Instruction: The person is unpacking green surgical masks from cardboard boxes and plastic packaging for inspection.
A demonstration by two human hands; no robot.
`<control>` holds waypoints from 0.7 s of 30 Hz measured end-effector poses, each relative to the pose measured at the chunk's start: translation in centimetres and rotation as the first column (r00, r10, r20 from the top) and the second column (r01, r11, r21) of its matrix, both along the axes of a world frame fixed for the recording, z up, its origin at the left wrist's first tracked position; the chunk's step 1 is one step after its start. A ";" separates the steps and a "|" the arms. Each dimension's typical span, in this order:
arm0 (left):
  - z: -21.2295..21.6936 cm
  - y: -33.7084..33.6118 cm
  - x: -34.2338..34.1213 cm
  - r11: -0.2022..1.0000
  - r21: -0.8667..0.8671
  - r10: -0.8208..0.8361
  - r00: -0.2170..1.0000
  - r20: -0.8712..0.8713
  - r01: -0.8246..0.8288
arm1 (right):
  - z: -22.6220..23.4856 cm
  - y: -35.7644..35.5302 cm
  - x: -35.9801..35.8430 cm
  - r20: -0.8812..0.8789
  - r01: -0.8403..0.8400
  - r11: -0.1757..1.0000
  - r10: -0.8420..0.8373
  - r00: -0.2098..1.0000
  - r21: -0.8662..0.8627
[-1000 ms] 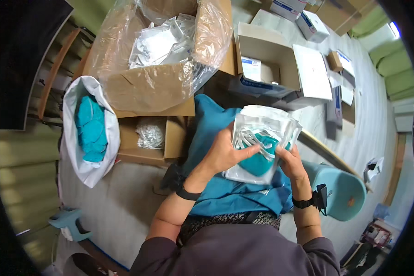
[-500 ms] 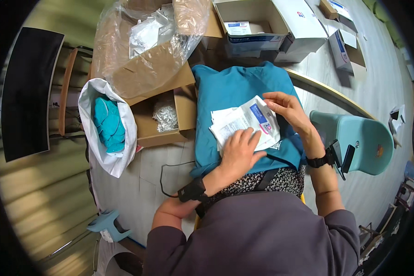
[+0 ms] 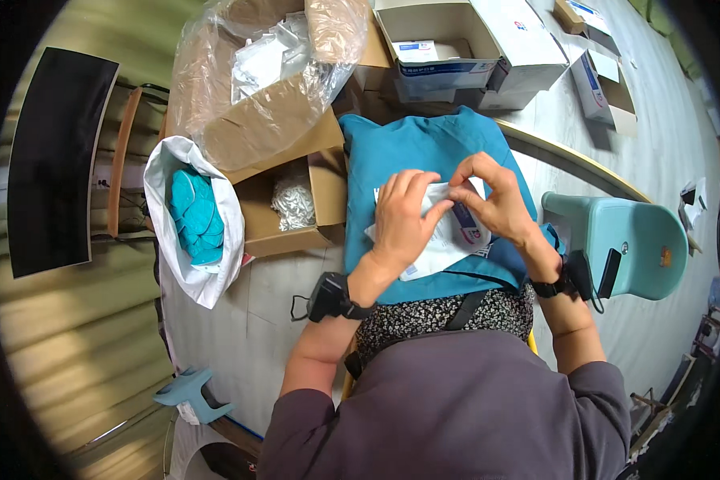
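A white flat packet (image 3: pixel 430 254) with a blue and pink label lies over the teal cloth (image 3: pixel 432 144) on my lap. My left hand (image 3: pixel 404 218) covers its left part, with thumb and fingers closing on the upper edge. At the upper right edge, the thumb and forefinger of my right hand (image 3: pixel 500 200) pinch the same packet, close to the left fingertips. Its upper part stands raised between the hands. Other white packet edges show at the left hand's side, partly hidden.
To the left stands a white bag (image 3: pixel 230 264) of teal pieces (image 3: pixel 194 216). Beside it are a cardboard box (image 3: pixel 268 240) with a white bundle and a plastic-lined box (image 3: pixel 256 128) of white packets. White boxes (image 3: pixel 520 48) are ahead; a pale teal stool (image 3: pixel 648 248) is at right.
My left hand has moved from lying on the packet to its upper edge. My right fingers have closed on the edge, and the packet's top is lifted.
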State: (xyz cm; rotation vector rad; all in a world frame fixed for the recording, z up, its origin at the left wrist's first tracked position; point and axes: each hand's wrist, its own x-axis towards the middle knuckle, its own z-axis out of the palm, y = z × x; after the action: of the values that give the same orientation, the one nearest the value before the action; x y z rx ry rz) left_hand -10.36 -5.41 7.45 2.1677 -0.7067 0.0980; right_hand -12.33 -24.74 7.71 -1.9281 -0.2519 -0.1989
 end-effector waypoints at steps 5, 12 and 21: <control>1.3 -0.4 0.2 0.962 -0.246 -0.184 0.952 -0.245 0.122 | 0.9 -0.7 -1.9 -0.310 0.082 0.946 0.020 0.951 0.314; 1.5 -0.2 -1.8 0.951 -0.227 -0.230 0.971 -0.061 0.211 | 2.0 -1.7 -3.9 -0.675 0.153 0.882 0.220 0.704 0.446; 1.8 -0.4 -0.9 0.952 -0.117 -0.303 0.923 -0.238 0.283 | 0.1 0.5 -5.1 -0.138 0.203 0.960 -0.179 0.974 0.192</control>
State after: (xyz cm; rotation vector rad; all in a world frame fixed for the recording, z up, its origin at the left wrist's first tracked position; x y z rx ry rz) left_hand -11.31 -5.86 9.26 1.9286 -0.8526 -0.2992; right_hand -17.38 -24.21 7.81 -1.7499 0.0352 -0.2278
